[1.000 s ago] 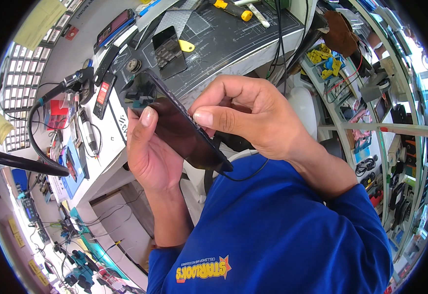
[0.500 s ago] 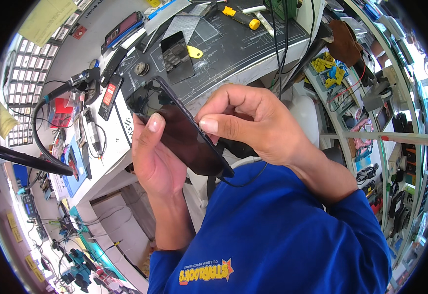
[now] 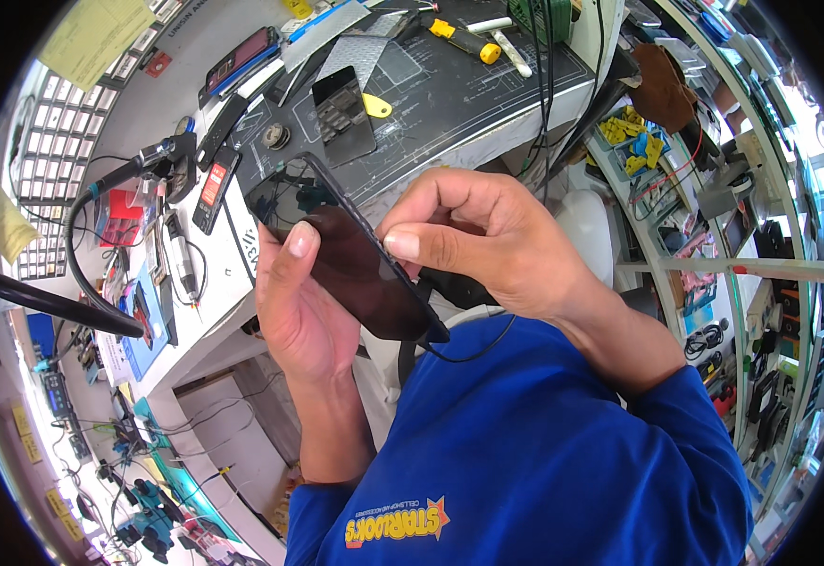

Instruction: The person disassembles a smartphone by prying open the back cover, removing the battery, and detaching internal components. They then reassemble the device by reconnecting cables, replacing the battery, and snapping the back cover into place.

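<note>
Phone (image 3: pixel 346 250) tilted slightly further; both hands keep grip on edges.

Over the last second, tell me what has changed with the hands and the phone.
Little changed. The black phone tipped slightly, its top end now showing more glossy screen toward the bench. The right hand shifted its thumb a touch along the phone's right edge. The left hand kept cradling it from below, thumb on the screen. Nothing was let go; the grey work mat and its tools stayed put.
</note>
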Action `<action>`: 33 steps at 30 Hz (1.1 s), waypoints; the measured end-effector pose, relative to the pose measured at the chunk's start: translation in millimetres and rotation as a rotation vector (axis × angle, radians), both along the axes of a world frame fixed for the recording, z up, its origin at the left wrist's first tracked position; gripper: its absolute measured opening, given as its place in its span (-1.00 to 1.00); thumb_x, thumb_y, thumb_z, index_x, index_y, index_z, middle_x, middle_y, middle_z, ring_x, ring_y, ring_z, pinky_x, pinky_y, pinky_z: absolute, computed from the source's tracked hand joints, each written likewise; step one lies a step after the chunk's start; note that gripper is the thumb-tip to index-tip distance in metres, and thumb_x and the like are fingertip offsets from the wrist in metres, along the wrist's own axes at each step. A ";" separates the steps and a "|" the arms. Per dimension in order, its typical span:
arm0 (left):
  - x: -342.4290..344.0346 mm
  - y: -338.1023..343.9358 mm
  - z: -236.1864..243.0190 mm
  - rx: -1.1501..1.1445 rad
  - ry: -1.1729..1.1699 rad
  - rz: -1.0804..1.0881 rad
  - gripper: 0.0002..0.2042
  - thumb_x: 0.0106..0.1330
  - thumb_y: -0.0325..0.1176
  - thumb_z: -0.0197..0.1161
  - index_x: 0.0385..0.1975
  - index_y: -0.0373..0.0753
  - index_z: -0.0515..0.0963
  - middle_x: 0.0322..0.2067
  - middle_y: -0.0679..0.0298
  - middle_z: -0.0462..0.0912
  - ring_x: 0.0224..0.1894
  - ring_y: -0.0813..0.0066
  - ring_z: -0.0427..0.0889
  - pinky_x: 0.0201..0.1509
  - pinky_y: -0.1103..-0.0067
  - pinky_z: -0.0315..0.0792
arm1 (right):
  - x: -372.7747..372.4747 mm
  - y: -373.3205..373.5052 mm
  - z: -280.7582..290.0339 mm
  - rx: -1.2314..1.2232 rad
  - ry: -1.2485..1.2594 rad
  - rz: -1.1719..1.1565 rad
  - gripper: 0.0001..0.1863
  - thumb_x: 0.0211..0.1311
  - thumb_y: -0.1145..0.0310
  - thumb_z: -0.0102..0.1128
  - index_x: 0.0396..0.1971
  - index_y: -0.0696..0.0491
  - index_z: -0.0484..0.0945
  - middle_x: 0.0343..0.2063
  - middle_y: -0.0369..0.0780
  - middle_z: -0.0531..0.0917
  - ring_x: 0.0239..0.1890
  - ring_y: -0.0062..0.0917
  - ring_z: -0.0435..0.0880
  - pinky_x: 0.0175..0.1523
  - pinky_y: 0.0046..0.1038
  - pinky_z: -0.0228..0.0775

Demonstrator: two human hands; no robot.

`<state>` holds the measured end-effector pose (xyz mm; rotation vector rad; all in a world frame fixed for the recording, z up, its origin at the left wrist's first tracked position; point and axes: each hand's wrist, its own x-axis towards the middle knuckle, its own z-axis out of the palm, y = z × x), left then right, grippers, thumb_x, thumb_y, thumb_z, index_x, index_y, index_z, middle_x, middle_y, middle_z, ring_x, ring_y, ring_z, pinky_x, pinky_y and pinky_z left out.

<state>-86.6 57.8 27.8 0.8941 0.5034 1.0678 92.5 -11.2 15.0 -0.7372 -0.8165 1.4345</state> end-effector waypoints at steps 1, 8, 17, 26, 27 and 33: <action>0.2 -0.1 0.1 0.002 0.002 0.002 -0.54 0.43 -0.39 0.24 0.28 -0.28 0.32 -0.06 0.20 0.65 -0.02 0.45 0.68 0.14 0.46 0.56 | 0.2 0.2 -0.2 0.007 -0.005 0.000 -0.86 0.46 0.38 0.35 -0.17 0.15 0.66 -0.24 -0.30 0.71 -0.23 -0.71 0.63 -0.06 -0.58 0.50; -0.1 -1.1 0.2 -0.021 -0.006 0.019 -0.53 0.44 -0.40 0.23 0.30 -0.28 0.30 -0.04 0.19 0.65 -0.01 0.45 0.68 0.16 0.45 0.55 | 0.3 0.1 -0.9 0.014 -0.004 0.003 -0.86 0.46 0.38 0.34 -0.17 0.15 0.66 -0.26 -0.31 0.71 -0.23 -0.72 0.63 -0.07 -0.58 0.49; -1.0 0.3 -1.0 -0.005 -0.012 -0.040 -0.51 0.45 -0.38 0.25 0.32 -0.28 0.28 -0.04 0.18 0.65 0.00 0.43 0.68 0.17 0.44 0.56 | 0.1 -0.3 -1.0 0.013 -0.011 -0.004 -0.86 0.46 0.38 0.35 -0.17 0.15 0.66 -0.26 -0.31 0.71 -0.23 -0.72 0.63 -0.07 -0.59 0.49; -2.9 0.2 -4.0 0.044 -0.051 -0.076 -0.71 0.55 -0.36 0.13 0.18 -0.30 0.47 0.01 0.17 0.67 0.02 0.45 0.65 0.13 0.43 0.58 | 0.7 -1.1 -0.2 0.016 -0.007 -0.004 -0.86 0.45 0.38 0.35 -0.19 0.15 0.65 -0.26 -0.31 0.71 -0.24 -0.72 0.63 -0.07 -0.59 0.49; -3.5 1.1 -4.7 0.054 -0.043 -0.079 -0.71 0.55 -0.36 0.13 0.18 -0.29 0.47 0.02 0.17 0.67 0.02 0.45 0.65 0.13 0.43 0.58 | 0.9 -1.3 0.0 0.012 -0.011 -0.005 -0.86 0.45 0.39 0.35 -0.19 0.15 0.65 -0.26 -0.30 0.71 -0.24 -0.72 0.63 -0.07 -0.59 0.49; -5.1 0.6 -8.4 0.040 -0.042 -0.064 -0.73 0.57 -0.36 0.09 0.16 -0.30 0.50 0.05 0.16 0.68 0.05 0.43 0.66 0.14 0.42 0.60 | 0.6 -1.9 -0.5 0.007 -0.012 -0.012 -0.87 0.45 0.40 0.35 -0.19 0.15 0.65 -0.27 -0.30 0.72 -0.24 -0.72 0.64 -0.08 -0.60 0.49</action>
